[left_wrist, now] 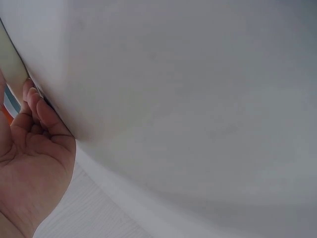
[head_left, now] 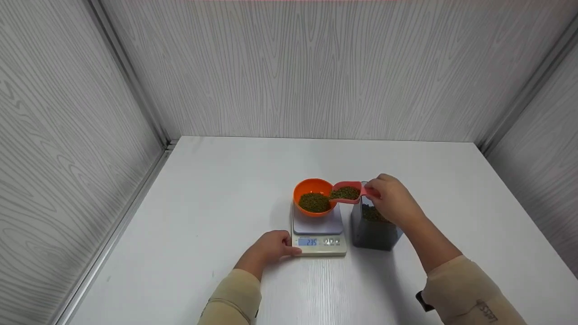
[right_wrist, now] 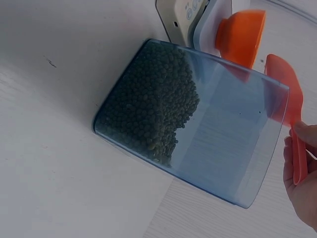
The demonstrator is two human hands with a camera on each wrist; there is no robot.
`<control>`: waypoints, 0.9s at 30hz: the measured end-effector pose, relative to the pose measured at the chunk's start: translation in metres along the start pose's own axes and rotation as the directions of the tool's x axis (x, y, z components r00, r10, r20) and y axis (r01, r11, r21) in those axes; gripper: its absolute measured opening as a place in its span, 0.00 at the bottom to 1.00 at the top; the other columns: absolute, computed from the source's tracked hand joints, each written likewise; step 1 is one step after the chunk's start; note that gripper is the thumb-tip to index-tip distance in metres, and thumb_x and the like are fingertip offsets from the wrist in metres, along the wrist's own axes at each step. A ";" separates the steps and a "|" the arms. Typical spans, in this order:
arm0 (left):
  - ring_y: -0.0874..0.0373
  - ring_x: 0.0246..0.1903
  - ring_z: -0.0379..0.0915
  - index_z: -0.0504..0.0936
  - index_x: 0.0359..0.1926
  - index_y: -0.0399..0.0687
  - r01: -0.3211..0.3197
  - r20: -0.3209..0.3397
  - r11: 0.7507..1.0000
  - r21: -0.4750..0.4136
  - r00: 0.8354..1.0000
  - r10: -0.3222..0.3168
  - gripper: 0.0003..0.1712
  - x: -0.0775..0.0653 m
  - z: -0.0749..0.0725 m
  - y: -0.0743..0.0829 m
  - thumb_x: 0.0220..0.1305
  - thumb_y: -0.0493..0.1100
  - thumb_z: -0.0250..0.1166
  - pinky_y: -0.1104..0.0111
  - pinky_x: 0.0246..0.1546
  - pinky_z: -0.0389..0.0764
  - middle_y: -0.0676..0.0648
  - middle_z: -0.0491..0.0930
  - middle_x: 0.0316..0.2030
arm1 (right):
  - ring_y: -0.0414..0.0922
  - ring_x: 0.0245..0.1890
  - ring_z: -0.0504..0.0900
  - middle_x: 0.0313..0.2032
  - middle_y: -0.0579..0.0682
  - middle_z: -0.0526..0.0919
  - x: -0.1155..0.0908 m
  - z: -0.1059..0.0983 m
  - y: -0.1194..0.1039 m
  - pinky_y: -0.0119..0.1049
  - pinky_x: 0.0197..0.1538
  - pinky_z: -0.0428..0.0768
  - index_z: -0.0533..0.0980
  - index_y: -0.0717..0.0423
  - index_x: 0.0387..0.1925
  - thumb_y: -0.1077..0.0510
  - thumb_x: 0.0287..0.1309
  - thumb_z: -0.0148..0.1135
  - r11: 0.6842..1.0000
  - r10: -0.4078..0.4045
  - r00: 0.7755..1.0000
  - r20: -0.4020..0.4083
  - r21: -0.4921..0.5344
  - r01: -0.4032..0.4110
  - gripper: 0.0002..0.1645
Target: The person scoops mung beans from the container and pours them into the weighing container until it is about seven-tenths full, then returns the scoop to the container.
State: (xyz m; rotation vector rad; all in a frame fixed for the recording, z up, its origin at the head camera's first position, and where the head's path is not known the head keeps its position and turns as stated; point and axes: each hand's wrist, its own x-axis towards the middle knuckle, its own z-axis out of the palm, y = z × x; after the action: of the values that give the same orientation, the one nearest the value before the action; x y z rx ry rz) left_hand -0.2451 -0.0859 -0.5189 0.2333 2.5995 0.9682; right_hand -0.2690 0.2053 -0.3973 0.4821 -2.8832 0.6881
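Beige left sleeve lies nearest; past it my left hand grips the near left corner of the scale. Atop that sits the orange bowl. The bean-loaded red scoop lies lengthwise left to right, lip at the bowl's right rim, handle pinched by my nearer right hand above the tub.

Work booth: woodgrain panels on three sides of a white table

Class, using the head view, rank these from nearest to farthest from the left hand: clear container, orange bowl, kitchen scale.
1. Kitchen scale: touched by the left hand at its near left corner.
2. Orange bowl: on top of the scale.
3. Clear container: right of the scale.
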 end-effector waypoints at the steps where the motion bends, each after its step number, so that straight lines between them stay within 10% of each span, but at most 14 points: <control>1: 0.58 0.26 0.64 0.72 0.23 0.50 0.000 -0.002 1.000 0.001 1.000 0.000 0.18 0.000 0.000 0.000 0.49 0.56 0.69 0.67 0.29 0.63 0.53 0.66 0.20 | 0.49 0.38 0.74 0.35 0.53 0.76 0.000 0.000 0.000 0.44 0.42 0.77 0.78 0.60 0.40 0.65 0.52 0.63 1.000 -0.010 1.000 -0.005 -0.003 0.010 0.11; 27: 0.57 0.26 0.64 0.72 0.24 0.50 0.014 -0.004 1.000 -0.011 1.000 -0.014 0.18 -0.001 0.000 0.001 0.49 0.56 0.69 0.66 0.29 0.63 0.53 0.66 0.20 | 0.48 0.37 0.73 0.35 0.53 0.76 0.003 0.001 -0.009 0.44 0.43 0.77 0.78 0.59 0.41 0.65 0.51 0.64 0.998 -0.030 0.999 -0.010 -0.064 0.029 0.12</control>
State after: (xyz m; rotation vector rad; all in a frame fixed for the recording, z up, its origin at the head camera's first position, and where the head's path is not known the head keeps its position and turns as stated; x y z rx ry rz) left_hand -0.2443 -0.0850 -0.5179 0.2101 2.5958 0.9784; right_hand -0.2686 0.1964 -0.3941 0.5104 -2.8718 0.5904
